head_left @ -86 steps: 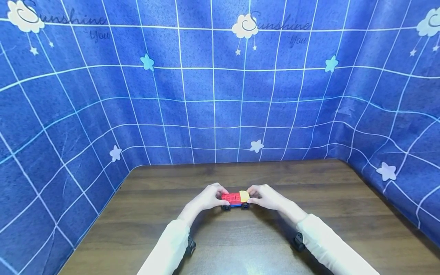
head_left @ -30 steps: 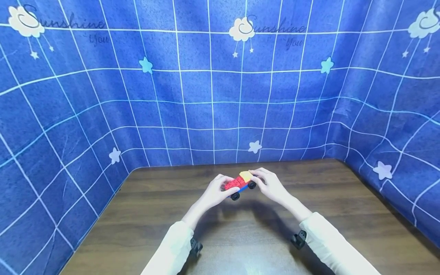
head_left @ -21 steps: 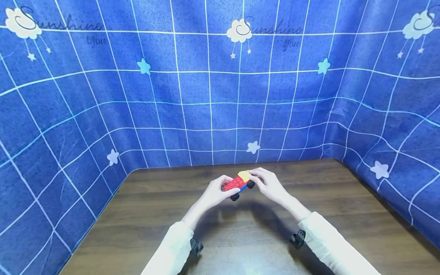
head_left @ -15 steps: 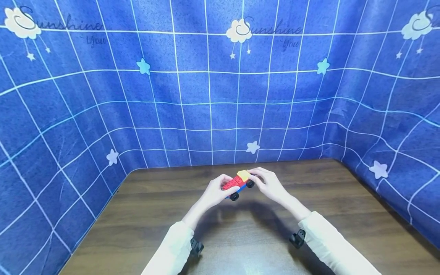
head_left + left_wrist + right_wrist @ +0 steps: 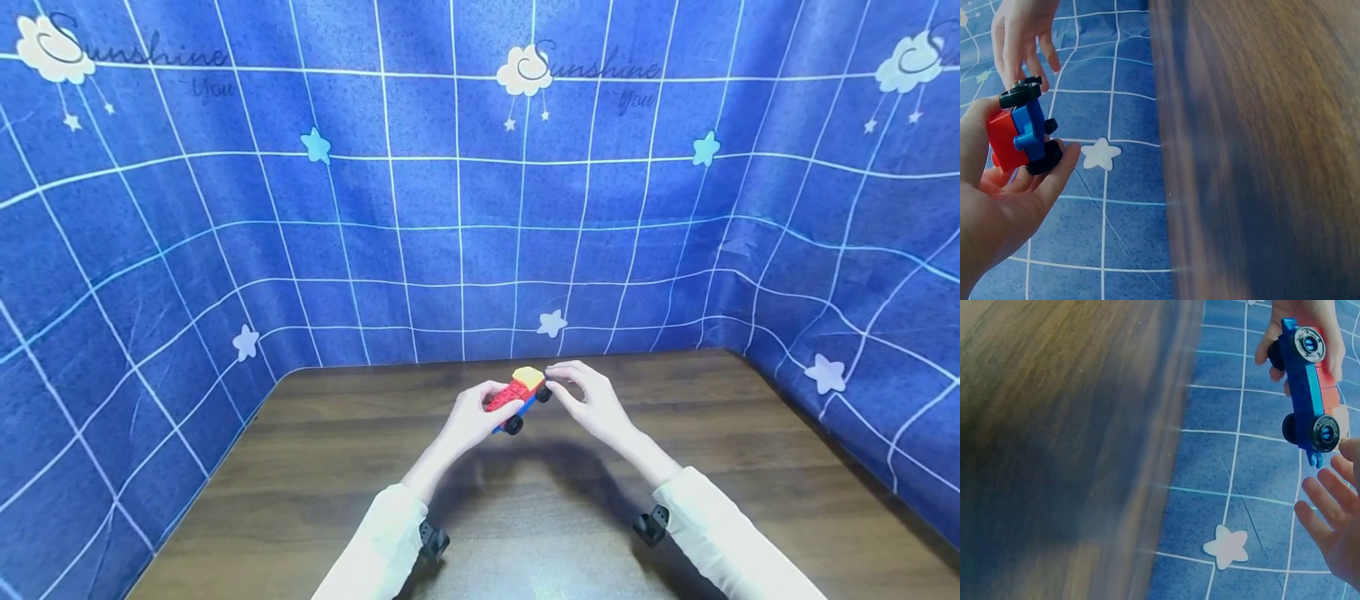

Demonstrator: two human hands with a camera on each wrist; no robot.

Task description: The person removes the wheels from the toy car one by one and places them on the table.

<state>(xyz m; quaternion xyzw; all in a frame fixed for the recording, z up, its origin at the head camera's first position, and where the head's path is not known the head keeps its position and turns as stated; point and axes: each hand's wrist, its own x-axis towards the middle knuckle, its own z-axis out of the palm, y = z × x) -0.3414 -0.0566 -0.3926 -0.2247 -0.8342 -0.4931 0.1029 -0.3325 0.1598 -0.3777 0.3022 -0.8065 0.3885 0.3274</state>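
Observation:
A toy car point(image 5: 508, 397) built of bricks tilts above the table, its yellow end raised. Red bricks point(image 5: 1005, 142) and a yellow brick point(image 5: 528, 377) top its blue base point(image 5: 1305, 387), which has black wheels point(image 5: 1325, 432). My left hand point(image 5: 467, 419) grips the red rear part between thumb and fingers. Beside the yellow end is my right hand point(image 5: 597, 406), thumb and fingers spread and loosely bent around nothing. In the right wrist view its fingertips point(image 5: 1310, 487) lie just below a small blue hook point(image 5: 1315, 460) on the base. The left fingers partly hide the red bricks.
Below is a brown wooden table point(image 5: 337, 467), with shadows of both arms on it. A blue curtain point(image 5: 480, 250) with white lines, stars and clouds surrounds its back and sides. Black devices point(image 5: 433, 540) sit at both wrists, by white sleeves.
Both hands have lifted the car off the table and tilted its yellow end up. Most recently my right fingers have come away from that end, while the left hand keeps its grip.

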